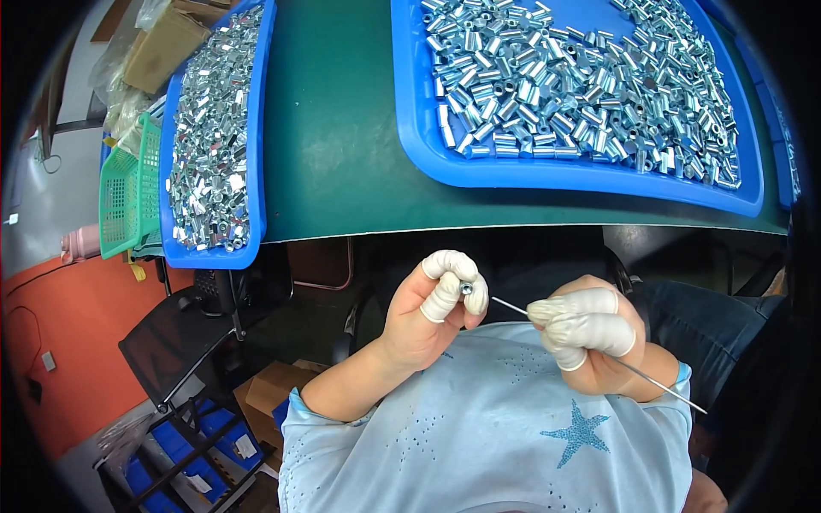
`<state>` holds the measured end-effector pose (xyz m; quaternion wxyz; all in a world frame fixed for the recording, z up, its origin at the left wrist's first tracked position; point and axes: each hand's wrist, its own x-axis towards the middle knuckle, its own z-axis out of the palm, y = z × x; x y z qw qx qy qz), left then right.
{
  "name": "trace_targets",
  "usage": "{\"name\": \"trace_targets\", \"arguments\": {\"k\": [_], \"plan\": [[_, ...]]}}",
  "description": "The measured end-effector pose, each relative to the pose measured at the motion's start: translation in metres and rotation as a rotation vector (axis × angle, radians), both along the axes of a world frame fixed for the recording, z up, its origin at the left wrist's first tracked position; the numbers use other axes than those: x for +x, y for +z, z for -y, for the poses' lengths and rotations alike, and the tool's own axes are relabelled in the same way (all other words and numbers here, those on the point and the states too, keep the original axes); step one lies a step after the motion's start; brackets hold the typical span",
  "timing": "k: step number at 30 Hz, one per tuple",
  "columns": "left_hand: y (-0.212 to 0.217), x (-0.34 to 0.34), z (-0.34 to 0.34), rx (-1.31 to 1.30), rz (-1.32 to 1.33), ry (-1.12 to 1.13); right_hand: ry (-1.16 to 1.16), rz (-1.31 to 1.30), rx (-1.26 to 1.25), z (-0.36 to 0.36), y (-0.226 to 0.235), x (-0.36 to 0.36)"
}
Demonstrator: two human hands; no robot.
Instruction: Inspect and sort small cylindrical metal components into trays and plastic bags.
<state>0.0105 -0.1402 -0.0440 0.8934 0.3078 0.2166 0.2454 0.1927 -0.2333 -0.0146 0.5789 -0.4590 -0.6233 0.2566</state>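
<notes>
White finger cots cover several fingertips of both hands. My left hand [434, 306] pinches a small shiny metal sleeve [466, 288], its round open end showing between the fingertips. In my right hand [592, 335] is a long thin metal rod [658, 386], gripped in closed fingers. The rod slants from lower right to upper left, and its tip stops a little short of the left fingers, apart from the sleeve. Both hands are in front of my body, below the table's near edge.
A blue tray [479, 176] full of similar metal sleeves stands on the green table [333, 154]. Another long blue tray [256, 128] of small metal parts is at the left, beside a green plastic basket [120, 201]. A black chair [167, 342] and cardboard box [269, 389] stand lower left.
</notes>
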Motion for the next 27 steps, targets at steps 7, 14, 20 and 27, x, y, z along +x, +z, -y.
{"name": "trace_targets", "arguments": {"k": [7,14,20,27], "plan": [[-0.005,0.001,0.006,0.02,-0.019,-0.021,-0.08,0.128,0.08,-0.014,-0.008,-0.014],[-0.021,-0.004,0.011,0.036,-0.105,-0.027,0.012,0.397,0.265,-0.024,-0.019,-0.014],[-0.015,-0.007,0.01,0.191,-0.135,-0.065,0.053,-0.113,-0.326,-0.021,-0.009,-0.015],[-0.015,-0.007,0.009,0.238,-0.123,-0.04,0.03,0.379,0.183,-0.019,-0.017,-0.016]]}}
